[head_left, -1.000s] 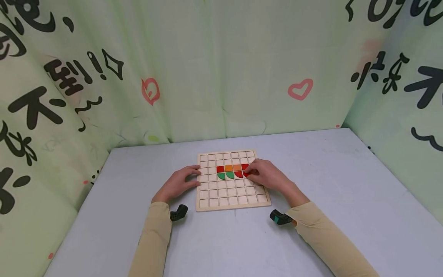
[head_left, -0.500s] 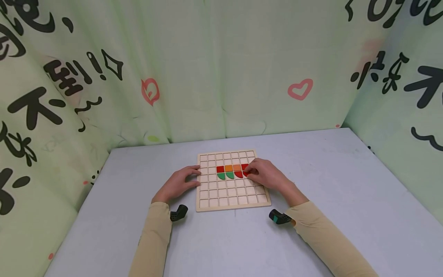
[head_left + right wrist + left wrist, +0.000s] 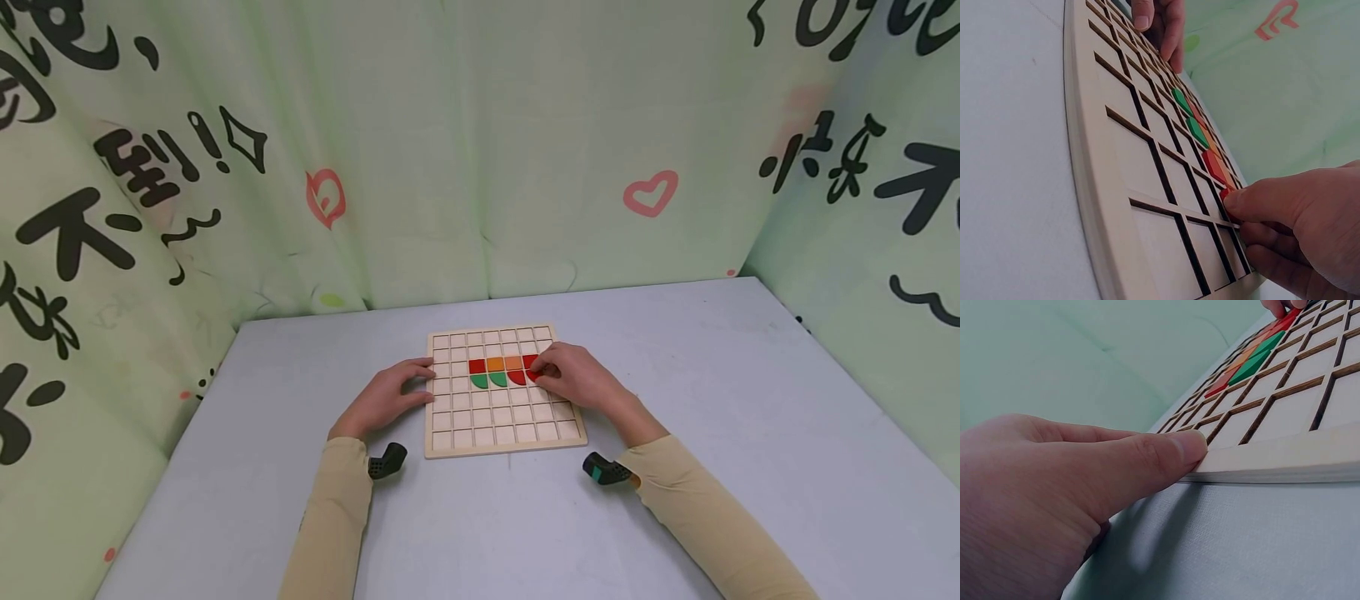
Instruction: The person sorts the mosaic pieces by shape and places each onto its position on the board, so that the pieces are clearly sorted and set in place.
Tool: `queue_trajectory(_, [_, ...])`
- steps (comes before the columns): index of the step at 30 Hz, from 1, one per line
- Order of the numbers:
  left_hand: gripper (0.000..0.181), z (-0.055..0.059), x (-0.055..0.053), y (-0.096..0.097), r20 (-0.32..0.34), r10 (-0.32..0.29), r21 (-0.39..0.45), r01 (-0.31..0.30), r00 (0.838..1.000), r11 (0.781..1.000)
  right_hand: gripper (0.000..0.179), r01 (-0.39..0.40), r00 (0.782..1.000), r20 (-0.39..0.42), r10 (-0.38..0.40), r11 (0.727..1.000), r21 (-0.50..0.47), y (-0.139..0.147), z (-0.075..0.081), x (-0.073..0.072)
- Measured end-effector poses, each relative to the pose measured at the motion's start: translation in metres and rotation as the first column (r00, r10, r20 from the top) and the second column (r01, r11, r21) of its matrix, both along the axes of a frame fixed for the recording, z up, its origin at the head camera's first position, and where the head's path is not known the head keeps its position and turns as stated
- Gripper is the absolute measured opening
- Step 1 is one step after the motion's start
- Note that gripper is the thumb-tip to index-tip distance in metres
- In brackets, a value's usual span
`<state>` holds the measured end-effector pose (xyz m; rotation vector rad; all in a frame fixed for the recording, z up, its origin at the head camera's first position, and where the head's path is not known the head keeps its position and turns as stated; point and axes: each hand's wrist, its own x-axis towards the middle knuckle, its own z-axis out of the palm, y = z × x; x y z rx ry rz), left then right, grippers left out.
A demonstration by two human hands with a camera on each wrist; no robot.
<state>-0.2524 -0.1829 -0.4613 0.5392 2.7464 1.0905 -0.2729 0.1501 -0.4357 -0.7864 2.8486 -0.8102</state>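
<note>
A wooden grid board (image 3: 506, 452) lies flat on the table. My left hand (image 3: 382, 397) rests at its left edge, the straight thumb (image 3: 1175, 450) touching the rim. Over the board's right side, my right hand (image 3: 581, 379) pinches a red rounded piece (image 3: 1229, 201) that sits in or at a cell; the fingers partly hide it. Left of it in the same row are another red rounded piece (image 3: 517, 378) and two green rounded pieces (image 3: 498, 380). The row behind holds a red square (image 3: 477, 367), two orange squares (image 3: 496, 364) and a red piece (image 3: 530, 361), partly covered by my fingers.
The white table (image 3: 480, 533) extends around the board on all sides. A pale green curtain (image 3: 562, 150) with black lettering and red hearts stands behind it and along both sides. Black wrist cameras (image 3: 387, 461) hang beneath both sleeves, near the board's front corners.
Hardly anything differs. My right wrist has shifted very slightly to the left, while its fingers stay on the red rounded piece. The left hand and the board have not moved.
</note>
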Motion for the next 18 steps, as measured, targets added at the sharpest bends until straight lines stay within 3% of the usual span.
queue_trajectory(18, [0.04, 0.0007, 0.0001, 0.0002, -0.005, 0.0, -0.006, 0.0, 1.0, 1.0, 0.016, 0.012, 1.0, -0.003, -0.012, 1.0, 0.01, -0.0011, -0.0004, 0.0])
